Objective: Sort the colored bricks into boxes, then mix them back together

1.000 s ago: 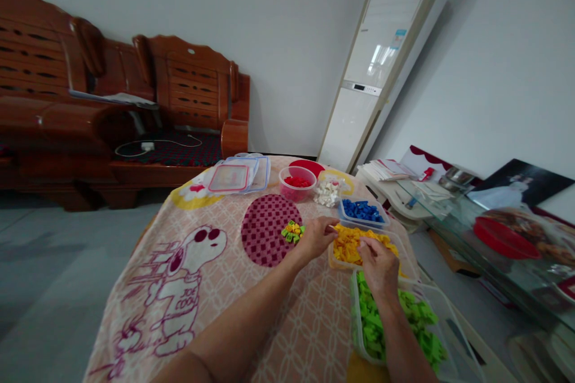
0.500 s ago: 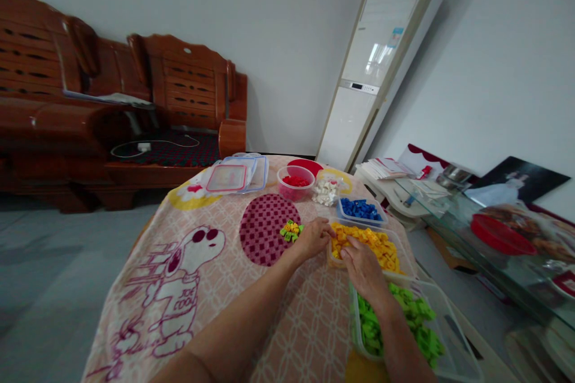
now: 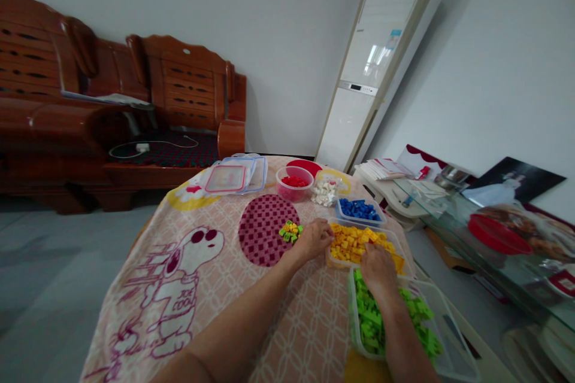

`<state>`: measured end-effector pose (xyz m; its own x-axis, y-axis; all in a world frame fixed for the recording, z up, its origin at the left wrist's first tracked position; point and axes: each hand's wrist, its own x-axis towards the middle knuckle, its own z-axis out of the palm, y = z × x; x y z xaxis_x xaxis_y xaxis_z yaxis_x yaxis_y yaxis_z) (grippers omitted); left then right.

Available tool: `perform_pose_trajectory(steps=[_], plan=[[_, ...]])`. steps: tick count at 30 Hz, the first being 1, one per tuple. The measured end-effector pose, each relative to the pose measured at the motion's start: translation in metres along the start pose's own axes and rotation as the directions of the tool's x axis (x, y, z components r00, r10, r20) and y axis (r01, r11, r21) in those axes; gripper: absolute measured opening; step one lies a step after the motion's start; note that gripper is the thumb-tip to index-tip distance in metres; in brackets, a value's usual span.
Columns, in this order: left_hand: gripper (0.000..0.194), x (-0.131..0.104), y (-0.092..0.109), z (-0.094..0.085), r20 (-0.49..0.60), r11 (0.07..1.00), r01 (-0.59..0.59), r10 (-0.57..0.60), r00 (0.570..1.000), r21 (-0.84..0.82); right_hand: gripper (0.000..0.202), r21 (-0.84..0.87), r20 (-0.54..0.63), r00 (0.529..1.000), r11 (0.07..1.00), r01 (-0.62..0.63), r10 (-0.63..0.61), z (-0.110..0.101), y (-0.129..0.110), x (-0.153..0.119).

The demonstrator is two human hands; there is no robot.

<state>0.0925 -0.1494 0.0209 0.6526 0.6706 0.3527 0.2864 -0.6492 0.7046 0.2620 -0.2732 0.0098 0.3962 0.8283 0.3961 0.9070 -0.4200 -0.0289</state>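
My left hand (image 3: 315, 238) rests at the left rim of the box of yellow blocks (image 3: 348, 243), its fingers curled together; what they hold, if anything, is too small to tell. My right hand (image 3: 378, 264) reaches into the right part of the same box, fingertips pinched among the yellow pieces. A small cluster of green and yellow blocks (image 3: 290, 231) lies just left of my left hand on the dark red round patch of the cloth. Below my right forearm stands a clear box of green blocks (image 3: 371, 320).
Behind the yellow box are a box of blue blocks (image 3: 358, 209), white blocks (image 3: 325, 191) in a bag and a round tub of red pieces (image 3: 294, 182). Lids (image 3: 227, 178) lie at the back left. A glass shelf (image 3: 467, 233) stands to the right.
My right hand has moved right within the yellow box, and its fingers have drawn together. My left hand has stayed nearly in place.
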Motion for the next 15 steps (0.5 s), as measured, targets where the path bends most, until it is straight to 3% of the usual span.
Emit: perform_pose_trajectory(steps=[3,7,9,12,15], plan=[[0.018,0.000,-0.002,0.001,-0.005,1.000,0.004,-0.004,1.000,-0.002,0.038,-0.038,-0.018,1.000,0.999,-0.008,0.008,-0.008,-0.004,0.002],[0.042,0.001,-0.007,0.007,-0.036,0.999,-0.033,0.034,0.999,0.025,0.047,-0.049,0.003,1.000,0.999,-0.015,0.015,-0.013,-0.011,0.002],[0.049,0.001,-0.009,0.012,0.005,0.994,-0.096,0.096,0.995,0.059,0.046,-0.018,0.039,0.999,1.000,0.006,-0.005,-0.011,-0.011,0.002],[0.047,-0.001,-0.007,0.018,0.064,0.987,-0.131,0.126,0.990,0.091,0.040,0.078,0.035,0.998,0.996,0.051,-0.054,-0.008,-0.009,0.002],[0.043,-0.001,-0.002,0.015,0.056,0.990,-0.116,0.112,0.992,0.077,0.035,0.169,-0.039,0.996,0.982,0.088,-0.083,-0.006,-0.007,0.004]])
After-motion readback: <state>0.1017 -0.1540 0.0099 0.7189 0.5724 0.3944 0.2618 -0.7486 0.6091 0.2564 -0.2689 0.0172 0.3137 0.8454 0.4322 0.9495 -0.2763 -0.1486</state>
